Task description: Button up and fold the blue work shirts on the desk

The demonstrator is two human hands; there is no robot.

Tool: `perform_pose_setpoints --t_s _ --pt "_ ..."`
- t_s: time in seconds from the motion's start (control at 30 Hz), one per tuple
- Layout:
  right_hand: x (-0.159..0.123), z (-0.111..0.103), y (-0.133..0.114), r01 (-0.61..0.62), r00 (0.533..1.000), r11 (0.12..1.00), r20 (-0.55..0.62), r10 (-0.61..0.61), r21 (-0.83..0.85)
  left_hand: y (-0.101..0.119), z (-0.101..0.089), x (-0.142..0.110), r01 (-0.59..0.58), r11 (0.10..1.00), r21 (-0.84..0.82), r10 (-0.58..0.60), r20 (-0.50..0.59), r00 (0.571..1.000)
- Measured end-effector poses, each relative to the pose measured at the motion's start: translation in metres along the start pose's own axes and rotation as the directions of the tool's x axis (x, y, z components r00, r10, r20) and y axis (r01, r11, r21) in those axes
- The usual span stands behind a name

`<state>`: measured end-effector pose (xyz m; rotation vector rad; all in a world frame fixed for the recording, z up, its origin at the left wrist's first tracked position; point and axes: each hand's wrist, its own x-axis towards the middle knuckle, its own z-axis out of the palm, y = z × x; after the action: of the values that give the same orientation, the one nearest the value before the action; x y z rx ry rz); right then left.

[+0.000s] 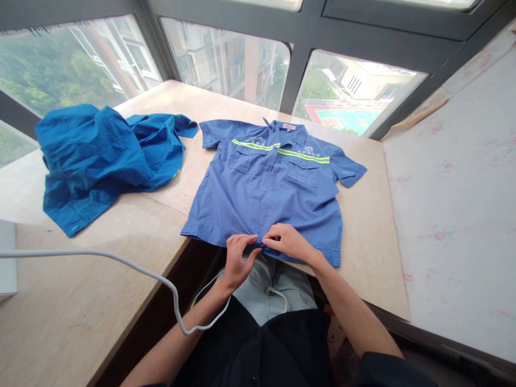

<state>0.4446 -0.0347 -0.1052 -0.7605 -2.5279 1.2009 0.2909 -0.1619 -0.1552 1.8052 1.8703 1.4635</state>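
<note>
The blue shirt (237, 196) lies front up on the pale surface (371, 231), collar toward the windows (237, 64), short sleeves spread, its hem reaching over the near edge. The left hand (238, 259) and right hand (289, 241) both pinch the shirt at the bottom of its button front, fingertips close together. A crumpled brighter blue garment (97, 156) rests to the left, with a white cable (116, 260) nearer the person

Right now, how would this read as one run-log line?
shirt: spread front-up on tabletop; left hand: at shirt's lower front edge; right hand: pinching same edge; darker blue garment: crumpled, left of shirt
</note>
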Motion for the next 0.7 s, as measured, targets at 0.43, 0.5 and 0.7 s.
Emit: perform_pose_setpoints --t_s 0.43,0.5,0.7 --pt "-0.012 0.010 0.008 0.071 0.991 0.996 -0.116 -0.066 0.047 0.009 0.008 -0.002 0.107 0.994 -0.031 -0.110 -0.109 0.988" --pt "-0.015 0.014 0.010 0.123 0.980 0.990 -0.169 -0.109 0.075 0.009 0.009 -0.003 0.132 0.990 -0.050 -0.137 -0.128 0.982" --pt "-0.019 0.019 0.013 0.295 0.925 0.955 -0.263 -0.275 0.038 0.010 0.012 -0.003 0.231 0.964 -0.131 -0.251 -0.163 0.954"
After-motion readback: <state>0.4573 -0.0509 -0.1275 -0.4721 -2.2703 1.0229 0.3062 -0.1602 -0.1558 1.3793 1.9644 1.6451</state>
